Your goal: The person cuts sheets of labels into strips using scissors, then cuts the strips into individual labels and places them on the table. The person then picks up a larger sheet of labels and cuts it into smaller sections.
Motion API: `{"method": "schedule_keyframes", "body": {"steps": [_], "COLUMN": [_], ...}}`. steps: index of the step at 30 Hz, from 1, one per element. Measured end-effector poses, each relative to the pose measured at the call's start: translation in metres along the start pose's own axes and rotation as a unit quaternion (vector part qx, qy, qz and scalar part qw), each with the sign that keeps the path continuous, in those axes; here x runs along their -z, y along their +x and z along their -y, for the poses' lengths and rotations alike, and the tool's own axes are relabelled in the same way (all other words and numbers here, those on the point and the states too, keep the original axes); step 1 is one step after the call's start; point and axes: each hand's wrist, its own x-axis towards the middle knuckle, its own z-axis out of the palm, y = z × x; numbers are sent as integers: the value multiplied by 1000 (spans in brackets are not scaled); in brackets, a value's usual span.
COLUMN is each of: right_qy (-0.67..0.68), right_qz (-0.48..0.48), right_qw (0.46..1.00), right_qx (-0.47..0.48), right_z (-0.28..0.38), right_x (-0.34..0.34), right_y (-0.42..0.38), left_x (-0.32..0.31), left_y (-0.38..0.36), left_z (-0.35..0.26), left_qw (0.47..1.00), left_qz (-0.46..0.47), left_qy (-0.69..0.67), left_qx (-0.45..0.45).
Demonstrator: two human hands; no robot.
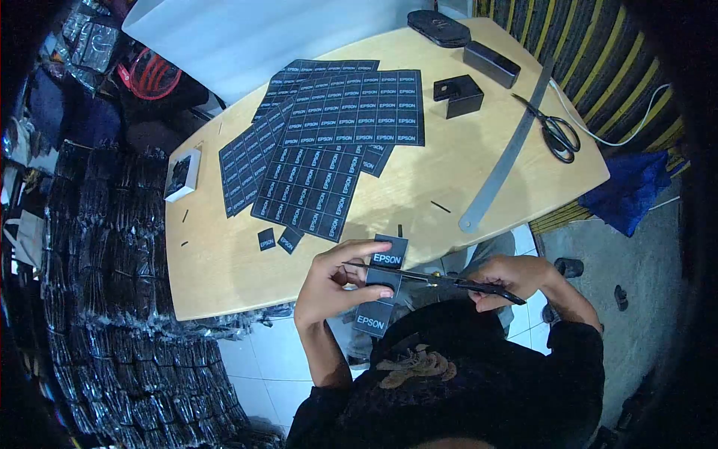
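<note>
My left hand (336, 283) pinches a strip of black EPSON labels (370, 323) between thumb and fingers, just off the table's front edge. My right hand (511, 278) is closed around the handles of a pair of scissors (449, 280). The blades reach left across the strip, between two of its printed labels; whether they are fully closed is hard to see. Two cut label squares (267, 239) lie on the table beyond my left hand. Behind them, several overlapping sheets of EPSON labels (351, 112) are spread out.
On the wooden table (419, 179) lie a long metal ruler (502, 168), a second pair of scissors (557, 138), a black open box (458, 97), a dark oblong case (491, 63), a black pouch (439, 28) and a small white box (182, 175). Bundled black goods (112, 247) are stacked at left.
</note>
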Motion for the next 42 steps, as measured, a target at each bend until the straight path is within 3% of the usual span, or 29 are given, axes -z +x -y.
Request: {"method": "schedule_keyframes", "body": {"steps": [2,12,16,18,19,20,22,23,24,27,30,33,36,42], "right_qy": [-14,-23,-38,9,56,52,119,121,150,175,156,249,189,179], "right_qz": [-11,-16,-44,-96,-95,-89,-170,-185,-203,-243,-284,-359,-420,-390], "right_qw": [1000,1000,998,995,994,995,978,975,967,954,944,894,885,898], "right_qx": [7,8,1,9,-7,-1,1,-19,25,17,66,103,69,100], "right_z": [-2,-16,-7,-10,-14,-18,-24,-22,-31,-37,-46,-38,-2,24], "right_x": [-2,-8,-7,-15,-19,-26,-38,-41,-45,-54,-58,-68,-64,-56], "right_y": [0,-2,-4,-5,-5,-4,-2,0,1,7,19,42,62,85], "left_x": [-2,3,26,42,48,58,82,87,96,102,96,74,34,-25], "left_y": [1,-2,-11,-13,-12,-14,-22,-26,-32,-45,-49,-39,-26,0], "left_z": [2,0,11,7,9,19,34,32,42,42,30,14,-2,-14], "left_qw": [999,998,992,976,959,956,932,919,910,884,861,913,957,968], "left_qz": [-11,-17,-124,-185,-231,-240,-263,-266,-271,-306,-372,-359,-286,-233], "left_qy": [-41,-43,-5,99,158,161,244,268,288,331,335,192,2,-20], "left_qx": [-32,-31,-10,60,51,50,47,116,126,129,92,39,-49,-94]}}
